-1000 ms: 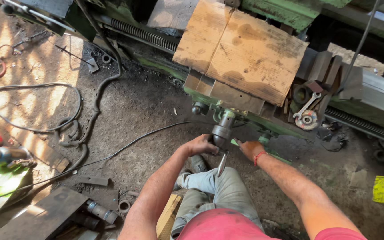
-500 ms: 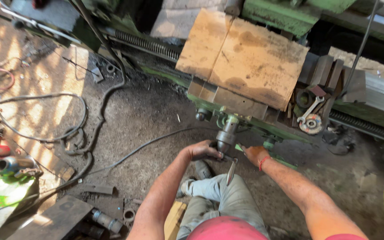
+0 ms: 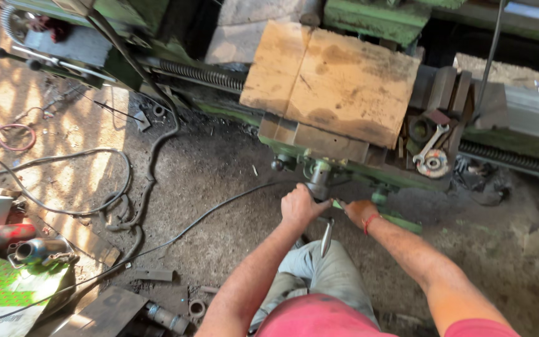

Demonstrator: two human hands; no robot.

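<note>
I stand at a green lathe carriage. My left hand is closed around the hub of the carriage's hand crank. A shiny metal crank handle hangs down just right of that hand. My right hand, with a red thread at the wrist, grips another part of the crank beside a green bar. Two wooden boards lie on top of the carriage.
A spanner and a round metal part rest on the carriage at right. Cables snake over the dirt floor at left. Metal scraps and a red-and-grey tool lie at lower left. A leadscrew runs behind.
The view has shifted, so the lathe sits lower and further right in the picture. Both hands have stayed on the crank, and the shiny handle has kept hanging below them.
</note>
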